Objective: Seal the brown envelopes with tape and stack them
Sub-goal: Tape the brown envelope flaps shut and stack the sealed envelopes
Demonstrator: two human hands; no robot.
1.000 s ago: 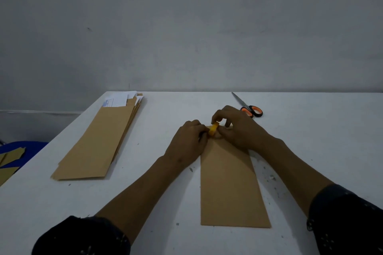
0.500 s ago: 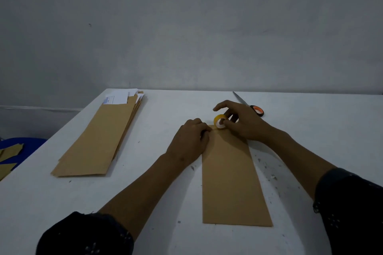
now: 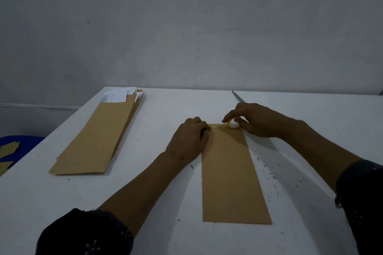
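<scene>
Stack of envelopes lies by the bench's left edge. Left hand, grip curled, pins the far left corner of the envelope at bench centre, long axis front to back, taped end far. Right hand, gripping the tape roll, has drawn it rightward across that far edge: sealing strip likely near full width.

Dim, flat light, soft shadows under the forearms, slightly soft focus, wide-angle stretching toward the corners.
</scene>
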